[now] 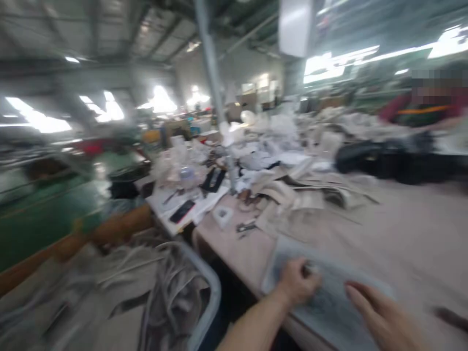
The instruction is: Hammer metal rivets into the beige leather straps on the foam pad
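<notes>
The picture is smeared by motion. A grey flat sheet (329,297) lies on the pale worktable (402,234) near its front edge. My left hand (298,282) rests on the sheet's left part with its fingers curled, pinching its edge. My right hand (380,314) lies on the sheet's lower right with its fingers stretched out flat.
A grey bin (204,292) full of fabric strips stands at the lower left. Piles of beige cut pieces (292,190) cover the table's far part, with a phone (182,211) and scissors (245,227). Another person (424,109) sits at the far right behind dark fabric (369,158).
</notes>
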A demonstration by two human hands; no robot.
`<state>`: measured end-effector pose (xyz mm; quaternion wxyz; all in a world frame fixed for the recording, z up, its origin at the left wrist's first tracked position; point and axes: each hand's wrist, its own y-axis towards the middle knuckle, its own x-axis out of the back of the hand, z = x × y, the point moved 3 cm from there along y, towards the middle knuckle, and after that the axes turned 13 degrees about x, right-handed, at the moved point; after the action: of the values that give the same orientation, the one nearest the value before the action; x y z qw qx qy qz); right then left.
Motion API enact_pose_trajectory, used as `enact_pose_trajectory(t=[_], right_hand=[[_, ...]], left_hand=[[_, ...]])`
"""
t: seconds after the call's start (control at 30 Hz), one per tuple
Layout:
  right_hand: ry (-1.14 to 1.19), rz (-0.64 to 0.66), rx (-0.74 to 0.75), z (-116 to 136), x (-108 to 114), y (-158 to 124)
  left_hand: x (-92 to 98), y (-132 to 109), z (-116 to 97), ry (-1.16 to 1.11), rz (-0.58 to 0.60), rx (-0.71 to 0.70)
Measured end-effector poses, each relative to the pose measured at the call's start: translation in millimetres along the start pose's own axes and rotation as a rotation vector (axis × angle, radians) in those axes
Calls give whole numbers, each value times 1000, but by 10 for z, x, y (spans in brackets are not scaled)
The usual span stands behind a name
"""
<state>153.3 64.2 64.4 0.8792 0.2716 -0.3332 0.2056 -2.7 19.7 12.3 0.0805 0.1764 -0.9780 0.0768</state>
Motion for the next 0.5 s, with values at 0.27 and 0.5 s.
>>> enact_pose_trajectory(t=[0.27, 0.5], right_hand=[[82, -63, -417, -719, 394, 287], [349, -47, -352, -757, -181, 1353]], left_hand=[[30, 88, 239, 65, 35, -8], [-17, 18, 152, 76, -3, 36]])
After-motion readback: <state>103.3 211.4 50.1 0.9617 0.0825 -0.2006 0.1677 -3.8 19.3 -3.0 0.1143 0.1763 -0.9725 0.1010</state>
